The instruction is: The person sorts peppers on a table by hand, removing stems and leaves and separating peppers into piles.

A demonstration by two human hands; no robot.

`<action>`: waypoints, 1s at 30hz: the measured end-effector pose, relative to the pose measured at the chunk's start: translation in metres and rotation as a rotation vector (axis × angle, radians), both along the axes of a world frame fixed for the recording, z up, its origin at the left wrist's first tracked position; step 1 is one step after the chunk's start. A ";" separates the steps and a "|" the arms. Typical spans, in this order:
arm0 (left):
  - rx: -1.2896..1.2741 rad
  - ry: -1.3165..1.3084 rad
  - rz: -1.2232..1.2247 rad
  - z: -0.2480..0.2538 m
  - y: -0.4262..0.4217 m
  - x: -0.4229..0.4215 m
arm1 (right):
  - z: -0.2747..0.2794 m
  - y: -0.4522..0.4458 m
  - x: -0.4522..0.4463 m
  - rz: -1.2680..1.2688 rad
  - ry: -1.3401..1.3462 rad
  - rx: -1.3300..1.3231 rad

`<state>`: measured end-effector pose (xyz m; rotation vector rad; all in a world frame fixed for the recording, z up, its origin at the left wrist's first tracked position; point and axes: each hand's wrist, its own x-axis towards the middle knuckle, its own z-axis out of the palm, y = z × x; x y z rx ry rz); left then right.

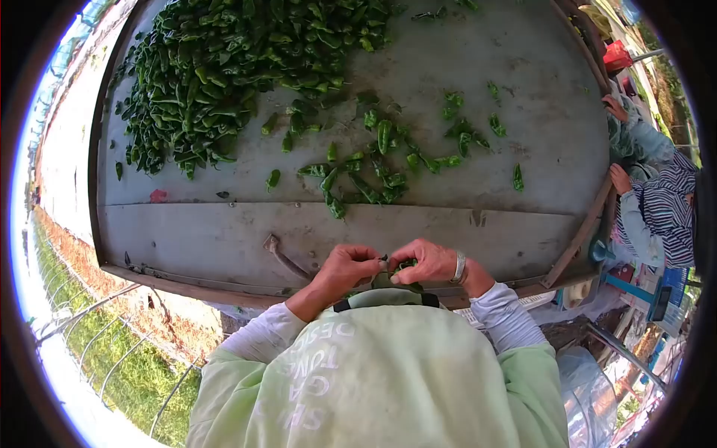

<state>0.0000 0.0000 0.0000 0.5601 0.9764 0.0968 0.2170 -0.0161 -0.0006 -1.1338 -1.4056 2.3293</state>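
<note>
My left hand (345,270) is closed in a pinch just beyond the table's near edge, in front of my chest; what its fingertips hold is too small to make out. Beside it, my right hand (429,263), with a silvery band at the wrist, is curled round a green pepper (405,265), mostly hidden by the fingers. The fingertips of both hands nearly meet. Loose green peppers (384,137) lie scattered on the grey metal table (299,175) beyond my hands. A large heap of green peppers (216,75) covers the far left.
A curved handle-like object (287,257) lies left of my hands. Wooden rims (582,231) edge the table. At the right edge, a person in a striped garment (665,213) has both hands near the rim. A red object (617,56) is at the upper right.
</note>
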 end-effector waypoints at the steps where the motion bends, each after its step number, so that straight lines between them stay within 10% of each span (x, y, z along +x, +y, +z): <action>1: 0.128 0.060 0.000 0.002 -0.005 0.005 | 0.002 -0.003 0.001 -0.030 -0.027 0.031; 5: 0.501 0.181 -0.006 -0.010 -0.013 -0.002 | -0.007 -0.003 -0.011 -0.055 -0.111 0.178; 18: 0.218 -0.251 -0.776 0.019 0.019 -0.009 | 0.010 0.004 0.006 0.444 -0.023 -0.086; 22: 0.111 -0.339 -0.375 0.007 0.029 -0.045 | 0.018 0.026 0.052 0.107 -0.084 -0.056; 25: 0.085 -0.259 0.004 -0.002 0.033 -0.082 | -0.004 0.039 0.093 -0.826 -0.495 0.572; 26: 0.089 -0.230 0.243 -0.007 0.031 -0.093 | -0.006 0.043 0.094 -0.822 -0.493 0.568; 28: 0.125 -0.223 0.375 -0.014 0.025 -0.112 | -0.002 0.049 0.089 -0.766 -1.059 1.393; 30: 0.161 -0.212 0.512 -0.016 0.017 -0.132 | -0.001 0.036 0.057 -0.678 -0.816 0.987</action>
